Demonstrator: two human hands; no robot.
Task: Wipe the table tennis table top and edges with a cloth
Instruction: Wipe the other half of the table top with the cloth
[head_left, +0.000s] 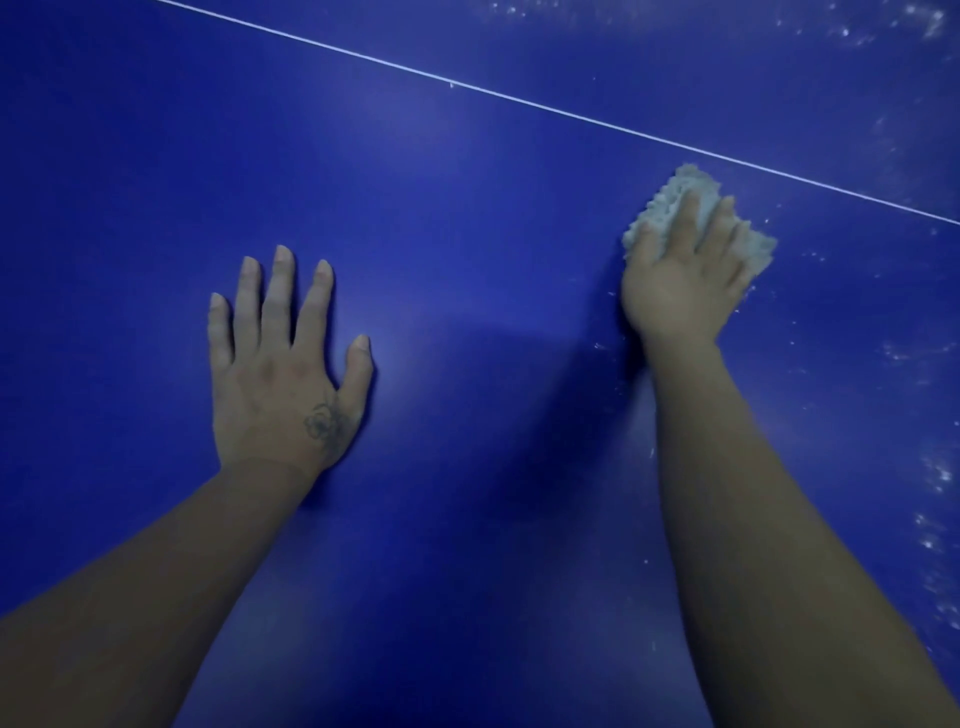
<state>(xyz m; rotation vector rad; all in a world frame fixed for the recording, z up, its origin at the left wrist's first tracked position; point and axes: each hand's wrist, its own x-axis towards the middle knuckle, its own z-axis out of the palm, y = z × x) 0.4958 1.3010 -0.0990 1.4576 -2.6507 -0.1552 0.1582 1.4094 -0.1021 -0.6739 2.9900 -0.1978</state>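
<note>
The blue table tennis table top (441, 234) fills the whole view. A crumpled pale cloth (670, 202) lies on it at the right, just below the thin white line (519, 100). My right hand (680, 275) lies over the cloth with its fingers curled into it, pressing it on the surface. My left hand (283, 364) rests flat on the table at the left, fingers spread and straight, holding nothing.
White dust specks and smears (930, 478) cover the table along the right side and in the top right corner (883, 26). The surface left of the cloth looks smooth and uniform blue. No table edge shows in view.
</note>
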